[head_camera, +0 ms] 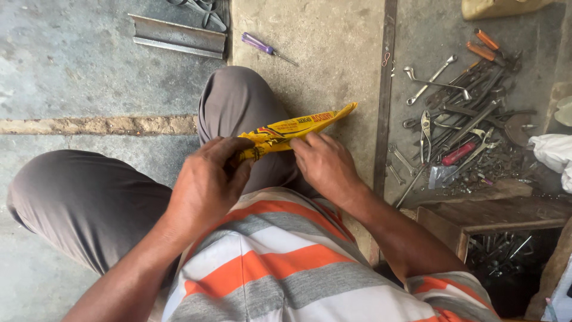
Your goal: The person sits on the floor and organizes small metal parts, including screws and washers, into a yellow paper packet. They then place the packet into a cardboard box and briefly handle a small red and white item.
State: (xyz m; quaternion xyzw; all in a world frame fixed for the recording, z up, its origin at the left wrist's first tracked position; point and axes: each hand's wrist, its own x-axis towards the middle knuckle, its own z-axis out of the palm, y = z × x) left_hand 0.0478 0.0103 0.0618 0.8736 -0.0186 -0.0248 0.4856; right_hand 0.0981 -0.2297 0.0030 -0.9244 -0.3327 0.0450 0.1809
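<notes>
A long yellow packet (298, 126) with red and black print lies across my raised knee, its far end pointing up to the right. My left hand (208, 182) pinches its near end between thumb and fingers. My right hand (325, 164) grips the packet's middle from the right side, fingers curled under it. Both hands sit close together above my grey trousers and striped orange, grey and white shirt.
A heap of spanners, pliers and screwdrivers (465, 125) lies on the concrete floor at right, by an open wooden toolbox (494, 223). A purple-handled screwdriver (262, 46) and a steel angle bar (179, 37) lie ahead. White cloth (554, 152) sits at far right.
</notes>
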